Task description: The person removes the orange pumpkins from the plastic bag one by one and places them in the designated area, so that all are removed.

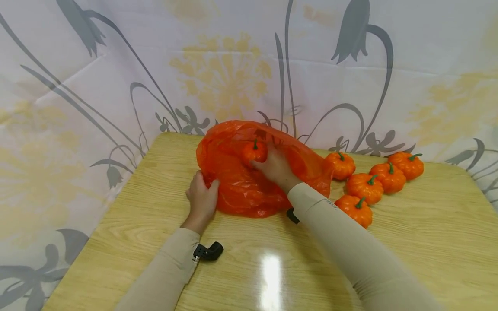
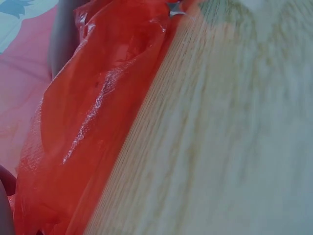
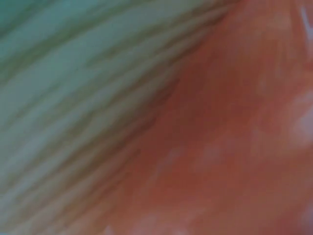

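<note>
An orange-red plastic bag [image 1: 241,203] lies spread on the table, its mouth facing me. My left hand [image 1: 203,196] grips the bag's left edge between thumb and fingers. At the bag's opening, my right hand [image 1: 275,167] holds a small orange pumpkin [image 1: 253,154] with a green stem; the hand is slightly blurred. In the left wrist view, the bag's thin film [image 2: 98,112] stands beside the wood surface, with only a bit of finger at the left edge. The right wrist view is blurred, showing bag film [image 3: 234,147] and wood grain.
To the right of the bag sit several more pumpkins, among them a near one [image 1: 355,210] and a far one [image 1: 406,165]. The wooden table [image 1: 241,268] ends at a flower-patterned cloth [image 1: 241,69] behind and at the left.
</note>
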`<state>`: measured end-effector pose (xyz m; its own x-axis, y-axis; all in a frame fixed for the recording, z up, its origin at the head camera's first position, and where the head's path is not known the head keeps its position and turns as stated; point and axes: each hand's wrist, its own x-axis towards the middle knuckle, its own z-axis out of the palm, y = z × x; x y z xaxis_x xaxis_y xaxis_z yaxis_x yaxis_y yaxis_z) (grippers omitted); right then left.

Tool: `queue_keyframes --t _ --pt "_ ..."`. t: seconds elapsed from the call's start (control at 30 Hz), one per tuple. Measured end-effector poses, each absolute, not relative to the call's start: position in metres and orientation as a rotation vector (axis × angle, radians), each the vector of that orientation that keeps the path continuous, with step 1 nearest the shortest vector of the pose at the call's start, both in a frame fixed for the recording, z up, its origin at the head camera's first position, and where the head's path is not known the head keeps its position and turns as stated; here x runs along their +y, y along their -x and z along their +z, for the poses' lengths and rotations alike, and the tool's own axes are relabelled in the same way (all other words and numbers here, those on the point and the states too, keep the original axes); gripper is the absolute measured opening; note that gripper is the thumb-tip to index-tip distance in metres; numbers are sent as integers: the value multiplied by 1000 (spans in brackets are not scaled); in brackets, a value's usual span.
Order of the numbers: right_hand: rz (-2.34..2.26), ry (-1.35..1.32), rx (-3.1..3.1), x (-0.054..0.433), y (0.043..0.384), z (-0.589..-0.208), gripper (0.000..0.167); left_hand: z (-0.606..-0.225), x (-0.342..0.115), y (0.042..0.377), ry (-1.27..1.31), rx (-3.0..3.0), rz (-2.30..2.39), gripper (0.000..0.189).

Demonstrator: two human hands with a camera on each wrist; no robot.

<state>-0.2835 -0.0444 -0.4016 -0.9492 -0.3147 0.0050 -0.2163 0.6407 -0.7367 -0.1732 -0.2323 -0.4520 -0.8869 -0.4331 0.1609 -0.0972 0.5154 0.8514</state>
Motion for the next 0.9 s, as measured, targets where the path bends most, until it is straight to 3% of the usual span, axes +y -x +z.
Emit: queue_keyframes --t 0.7,0.9 --pt "-1153 447 2759 -53 280 -408 82 -450 -229 173 -432 -2415 -1291 29" --pt "-1109 502 2777 -52 268 -400 81 -451 -231 172 -449 -2427 -1301 38"
